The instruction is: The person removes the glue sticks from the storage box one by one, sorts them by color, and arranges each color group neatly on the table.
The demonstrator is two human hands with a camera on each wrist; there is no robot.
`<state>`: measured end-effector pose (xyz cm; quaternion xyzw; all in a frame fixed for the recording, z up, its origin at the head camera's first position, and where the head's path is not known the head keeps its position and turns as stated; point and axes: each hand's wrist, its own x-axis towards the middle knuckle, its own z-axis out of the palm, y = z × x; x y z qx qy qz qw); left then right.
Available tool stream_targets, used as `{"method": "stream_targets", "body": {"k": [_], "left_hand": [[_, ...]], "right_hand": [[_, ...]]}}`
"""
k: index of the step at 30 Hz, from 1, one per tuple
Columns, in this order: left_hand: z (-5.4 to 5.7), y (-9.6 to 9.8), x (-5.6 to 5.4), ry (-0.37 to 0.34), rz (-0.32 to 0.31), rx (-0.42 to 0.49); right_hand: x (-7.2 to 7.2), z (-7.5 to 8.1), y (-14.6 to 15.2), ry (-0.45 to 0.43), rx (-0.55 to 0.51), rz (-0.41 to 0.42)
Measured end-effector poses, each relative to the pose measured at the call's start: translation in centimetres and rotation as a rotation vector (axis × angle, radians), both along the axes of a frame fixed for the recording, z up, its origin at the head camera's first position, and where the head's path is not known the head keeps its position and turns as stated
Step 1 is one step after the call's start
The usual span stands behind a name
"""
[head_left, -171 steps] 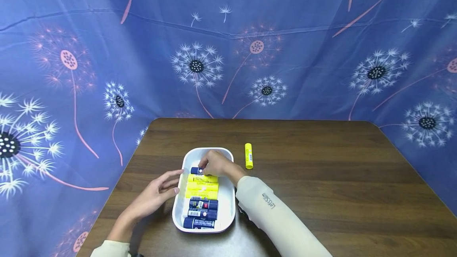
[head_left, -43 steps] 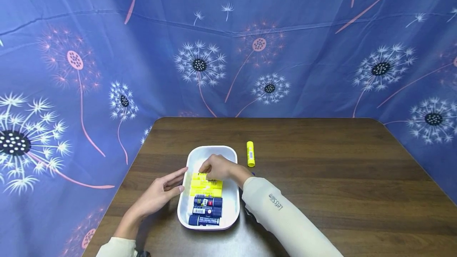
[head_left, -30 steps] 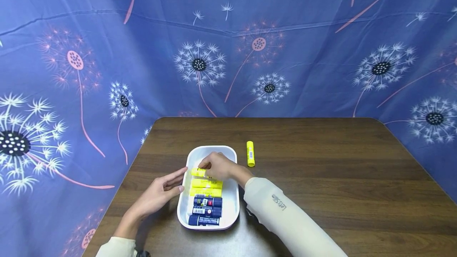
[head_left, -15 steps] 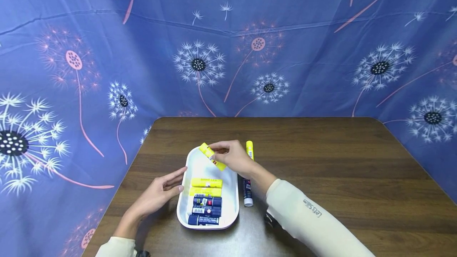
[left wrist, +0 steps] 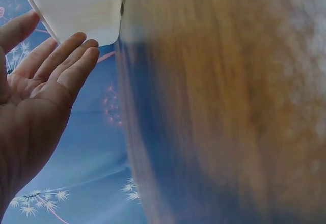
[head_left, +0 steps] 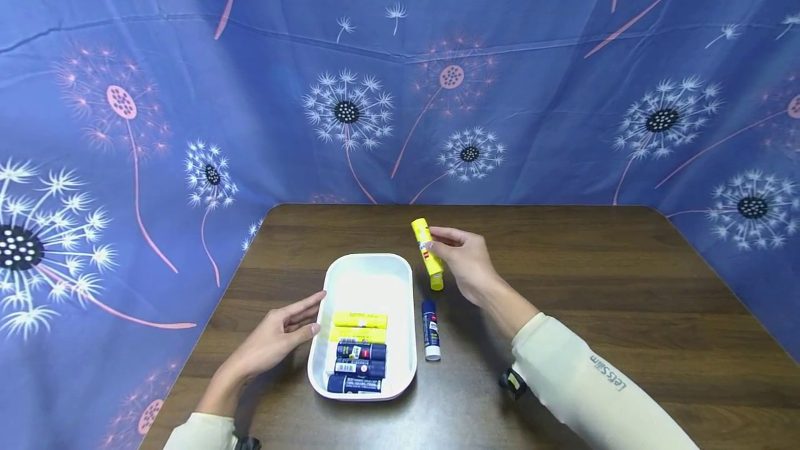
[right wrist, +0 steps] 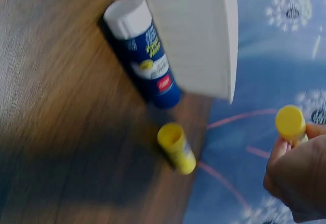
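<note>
Above the table, right of the tray, my right hand point(head_left: 469, 266) pinches a yellow glue stick point(head_left: 422, 236) between thumb and fingers, its end also showing in the right wrist view. Below it lies another yellow glue stick point(right wrist: 178, 150), partly covered by the held one in the head view. A dark blue glue stick point(head_left: 430, 330) with a white end lies nearer me. In the white tray point(head_left: 409, 360) are two yellow glue sticks point(head_left: 359, 319) and several dark blue ones point(head_left: 360, 369). My left hand point(head_left: 275, 339) touches the tray's left rim, fingers extended.
The brown wooden table point(head_left: 594, 283) stretches to the right of the tray. A blue curtain point(head_left: 537, 89) with dandelion prints hangs behind and beside it. The tray's far half holds no glue sticks.
A dark blue glue stick has gone from the tray to the table. My right hand has lifted a yellow glue stick out and carried it right and away from me. The left hand stays put.
</note>
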<state>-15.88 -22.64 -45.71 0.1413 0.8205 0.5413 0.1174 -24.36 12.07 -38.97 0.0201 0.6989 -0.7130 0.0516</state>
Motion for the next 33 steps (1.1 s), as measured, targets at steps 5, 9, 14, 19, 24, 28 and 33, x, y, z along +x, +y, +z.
{"method": "stream_targets", "body": {"k": [5,9,14,19,24,28,33], "left_hand": [[-0.1,-0.1,0.0,0.001,-0.005,0.005],[0.0,-0.1,0.0,0.009,-0.005,0.004],[-0.1,-0.1,-0.1,0.026,-0.015,-0.002],[-0.1,-0.1,-0.1,0.024,-0.022,0.009],[0.0,0.0,-0.1,0.02,-0.027,0.019],[0.1,0.0,0.0,0.017,-0.024,0.016],[0.2,-0.1,0.1,0.007,-0.022,0.016]], "right_hand": [[-1.5,-1.6,2.2,-0.04,0.002,-0.142],[-2.3,-3.7,3.5,-0.072,0.045,-0.199],[-2.5,-6.3,4.3,-0.089,0.135,-0.269],[-2.4,-7.5,4.3,-0.094,0.275,-0.327],[-2.4,-8.1,4.3,-0.071,0.397,-0.374],[-2.3,-8.4,4.3,-0.058,0.465,-0.383],[-2.2,-8.6,4.2,-0.032,0.512,-0.386]]}}
